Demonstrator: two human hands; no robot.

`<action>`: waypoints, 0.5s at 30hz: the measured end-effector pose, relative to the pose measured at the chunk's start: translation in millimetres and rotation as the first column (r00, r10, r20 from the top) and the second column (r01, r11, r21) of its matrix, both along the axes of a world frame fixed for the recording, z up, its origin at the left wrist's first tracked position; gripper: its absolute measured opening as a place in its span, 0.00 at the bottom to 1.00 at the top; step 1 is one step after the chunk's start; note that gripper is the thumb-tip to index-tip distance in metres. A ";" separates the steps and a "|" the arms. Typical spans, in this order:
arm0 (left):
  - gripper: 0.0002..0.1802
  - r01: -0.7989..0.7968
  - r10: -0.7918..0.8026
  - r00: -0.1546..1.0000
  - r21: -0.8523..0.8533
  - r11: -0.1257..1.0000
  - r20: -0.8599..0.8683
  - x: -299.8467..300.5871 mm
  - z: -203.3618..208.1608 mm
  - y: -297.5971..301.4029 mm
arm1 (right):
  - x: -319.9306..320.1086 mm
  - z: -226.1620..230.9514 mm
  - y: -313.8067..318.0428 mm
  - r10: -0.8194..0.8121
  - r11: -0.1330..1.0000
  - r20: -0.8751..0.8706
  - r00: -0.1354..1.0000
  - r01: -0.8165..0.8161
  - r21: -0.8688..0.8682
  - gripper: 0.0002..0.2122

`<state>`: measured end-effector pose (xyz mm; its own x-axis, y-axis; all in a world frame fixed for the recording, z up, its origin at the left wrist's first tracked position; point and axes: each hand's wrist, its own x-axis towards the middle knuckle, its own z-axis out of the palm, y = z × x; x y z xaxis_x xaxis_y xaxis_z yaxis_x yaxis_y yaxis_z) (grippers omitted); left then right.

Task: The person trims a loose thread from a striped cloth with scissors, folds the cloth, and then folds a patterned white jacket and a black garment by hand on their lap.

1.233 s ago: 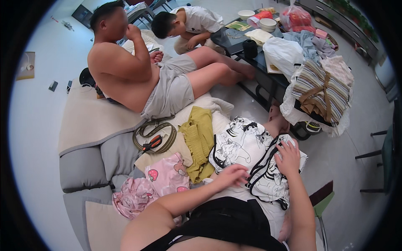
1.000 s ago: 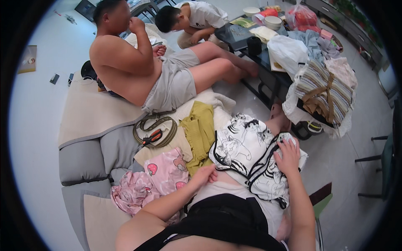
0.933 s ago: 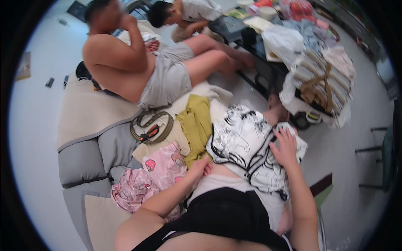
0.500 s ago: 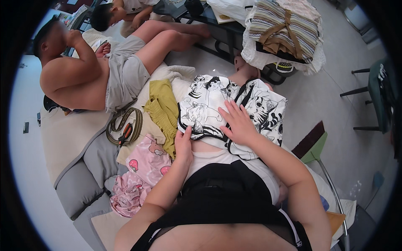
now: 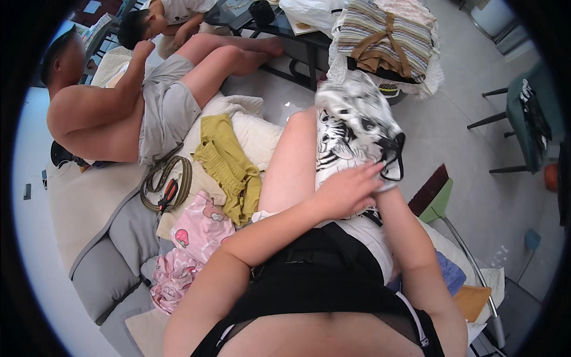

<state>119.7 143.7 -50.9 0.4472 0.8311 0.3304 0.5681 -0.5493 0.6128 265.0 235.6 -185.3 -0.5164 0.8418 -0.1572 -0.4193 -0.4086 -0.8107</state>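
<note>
A white garment [image 5: 342,140] with black cat drawings and dark trim lies across my right thigh and lap, its far part blurred by motion. My left hand [image 5: 352,189] has crossed over to the right and grips the garment near a trimmed edge. Beneath and beside its fingers is my right hand [image 5: 380,189], mostly hidden by the left hand and the cloth, so its fingers cannot be made out. Left of my bare leg, mustard-yellow clothing [image 5: 229,163] lies bunched on the sofa, beside pink clothing with strawberries [image 5: 202,229].
A coiled belt [image 5: 151,184] and orange-handled tool [image 5: 169,193] lie on the sofa [image 5: 95,196]. Folded striped clothes [image 5: 375,41] sit in a pile ahead. A broom [image 5: 440,199] leans at right, near a green chair [image 5: 526,119]. Two people are at the upper left.
The garment's left part has been folded over to the right, uncovering my left thigh. My left hand moved right with it, and my right hand drew back under the cloth.
</note>
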 end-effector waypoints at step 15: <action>0.20 0.390 -0.398 0.905 -0.081 0.917 -0.153 18.8 -39.7 -24.4 | 7.2 158.0 25.6 -0.564 0.719 0.491 0.664 0.102 0.688 0.20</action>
<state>138.5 119.3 -90.5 0.7856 0.5891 0.1891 0.4058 -0.7214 0.5611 272.2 261.2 -27.3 -0.1407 0.9602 0.2413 0.2808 0.2725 -0.9203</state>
